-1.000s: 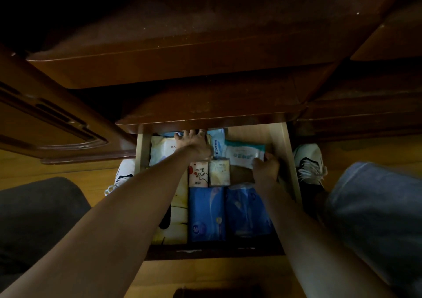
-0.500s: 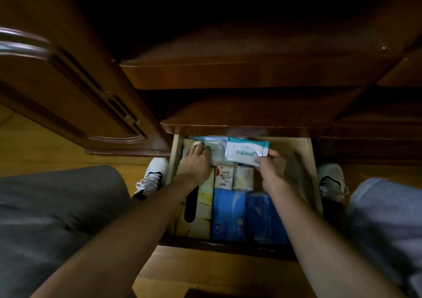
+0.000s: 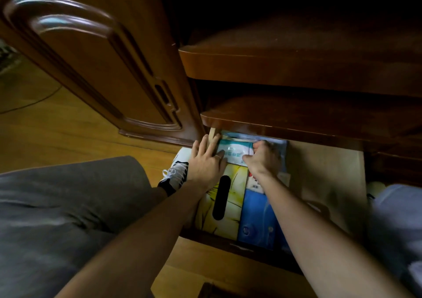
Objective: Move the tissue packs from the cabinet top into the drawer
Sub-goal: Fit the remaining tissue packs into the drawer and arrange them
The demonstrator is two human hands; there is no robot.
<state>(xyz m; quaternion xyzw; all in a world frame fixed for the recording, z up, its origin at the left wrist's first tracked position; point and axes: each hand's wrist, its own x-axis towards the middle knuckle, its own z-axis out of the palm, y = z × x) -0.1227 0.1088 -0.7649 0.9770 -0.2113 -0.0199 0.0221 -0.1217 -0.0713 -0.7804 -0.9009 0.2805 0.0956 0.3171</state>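
The open wooden drawer point(image 3: 328, 183) below me holds tissue packs. A white and teal pack point(image 3: 235, 152) lies at the drawer's back left, partly under the cabinet shelf. My right hand point(image 3: 265, 158) grips its right end from above. My left hand point(image 3: 205, 163) rests on the drawer's left wall with fingers spread, fingertips touching the pack's left edge. In front of them lie a yellow tissue box with a dark slot point(image 3: 223, 204), a blue pack point(image 3: 258, 220) and a small white and red pack point(image 3: 254, 182), partly hidden by my right forearm.
An open cabinet door point(image 3: 102, 69) hangs at the left. Two dark wooden shelves point(image 3: 296, 69) jut out above the drawer's back. My knees and white shoes point(image 3: 175, 172) flank the drawer on the wooden floor. The drawer's right half shows bare wood.
My right hand has carried the white and teal pack to the left and down to the drawer's back left. My left hand shifted left onto the drawer wall. The camera swung left.
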